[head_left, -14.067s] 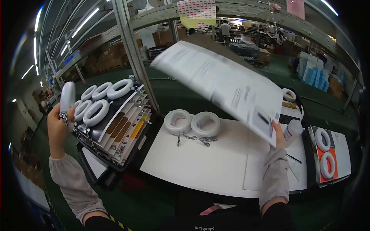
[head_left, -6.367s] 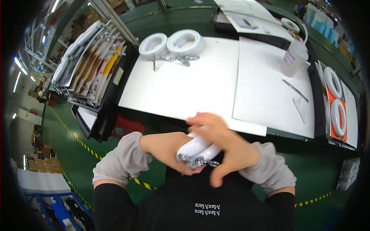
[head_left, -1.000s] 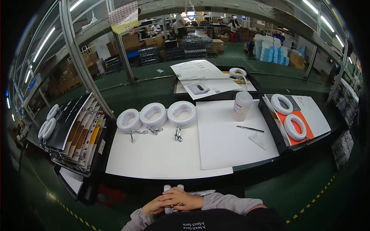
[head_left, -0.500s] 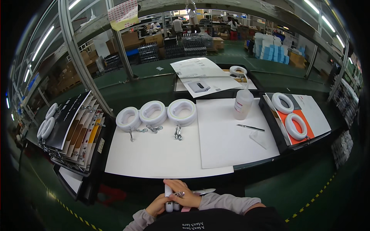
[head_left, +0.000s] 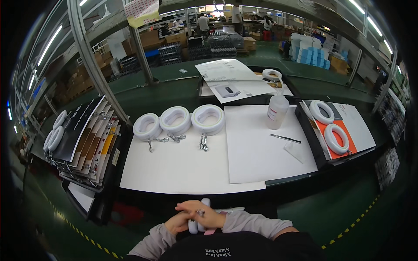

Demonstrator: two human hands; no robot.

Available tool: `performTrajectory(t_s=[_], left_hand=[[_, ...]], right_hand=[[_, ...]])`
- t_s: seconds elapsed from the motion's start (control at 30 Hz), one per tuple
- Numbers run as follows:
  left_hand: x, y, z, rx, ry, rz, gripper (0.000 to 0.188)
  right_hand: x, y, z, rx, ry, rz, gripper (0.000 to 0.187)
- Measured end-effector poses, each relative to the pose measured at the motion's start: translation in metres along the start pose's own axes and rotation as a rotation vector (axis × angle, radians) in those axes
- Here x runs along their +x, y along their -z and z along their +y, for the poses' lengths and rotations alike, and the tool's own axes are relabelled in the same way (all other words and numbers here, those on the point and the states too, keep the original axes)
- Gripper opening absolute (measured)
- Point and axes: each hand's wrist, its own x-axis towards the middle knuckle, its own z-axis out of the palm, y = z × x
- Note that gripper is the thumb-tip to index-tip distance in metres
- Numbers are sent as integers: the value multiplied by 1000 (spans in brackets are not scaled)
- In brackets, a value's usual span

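Close to my body, below the front edge of the worktable, my hands work on white rings (head_left: 193,227). My right hand (head_left: 208,215) lies across the top, palm down, fingers pointing left. From the left, my left hand (head_left: 175,222) grips them; its fingers are partly hidden. White ends stick out above and below the hands, and a small metal clip shows at my right hand. How many rings I hold is hidden. On the white sheet (head_left: 183,174) ahead stand three stacks of white rings (head_left: 208,118), with metal snap hooks (head_left: 203,142) hanging from them.
Right of the stacks are a clear squeeze bottle (head_left: 277,114), a thin knife (head_left: 285,138) and a small translucent piece (head_left: 296,153). Black trays with cards and rings flank the table (head_left: 314,152). Another tray (head_left: 254,96) with papers stands behind. A metal post (head_left: 92,65) rises left. People work far back.
My right hand has shifted slightly left over the rings, its fingers now stretched across my left hand. A white end now shows above the right hand. The view has tilted slightly.
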Motion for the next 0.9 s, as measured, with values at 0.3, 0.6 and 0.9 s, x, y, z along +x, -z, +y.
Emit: performTrajectory(t_s=[0.3,0.6,0.9], left_hand=[[16,-41,58,-228,120,-302,27],[12,-37,45,-270,82,-295,36],[13,-34,35,-93,135,-155,25]], right_hand=[[25,42,-39,475,-435,267,72],[23,33,-34,533,-403,282,78],[3,31,-12,119,-354,-8,64]])
